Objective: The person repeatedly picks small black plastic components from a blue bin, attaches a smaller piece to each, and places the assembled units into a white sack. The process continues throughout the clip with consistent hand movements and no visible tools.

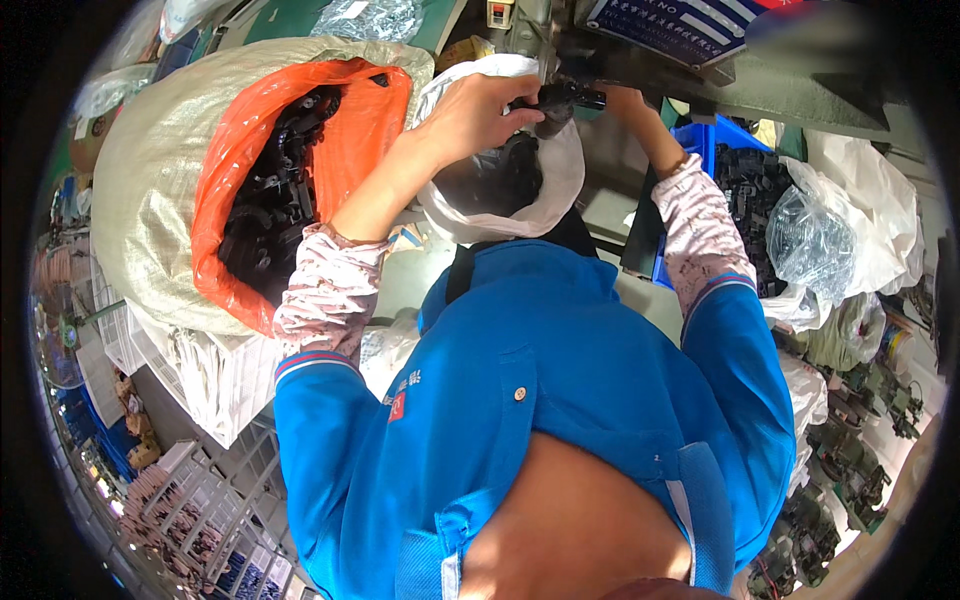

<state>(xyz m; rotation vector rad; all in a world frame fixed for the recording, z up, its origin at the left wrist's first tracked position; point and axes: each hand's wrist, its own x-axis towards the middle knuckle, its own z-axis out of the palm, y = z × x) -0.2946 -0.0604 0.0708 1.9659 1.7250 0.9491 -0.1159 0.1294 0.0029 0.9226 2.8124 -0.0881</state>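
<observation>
My left hand is raised over the white bag in front of me, its thumb and fingers closed on a small black part. Just beyond the fingertips is a dark fitting at the machine's lower edge; I cannot tell whether the part touches it. My right hand reaches up beside that fitting, its fingers mostly hidden. More black parts lie inside the white bag, below my left hand.
To the left, a beige woven sack with an orange plastic liner holds black parts. A blue bin of black pieces stands right, beside clear plastic bags. The machine's green body overhangs at upper right.
</observation>
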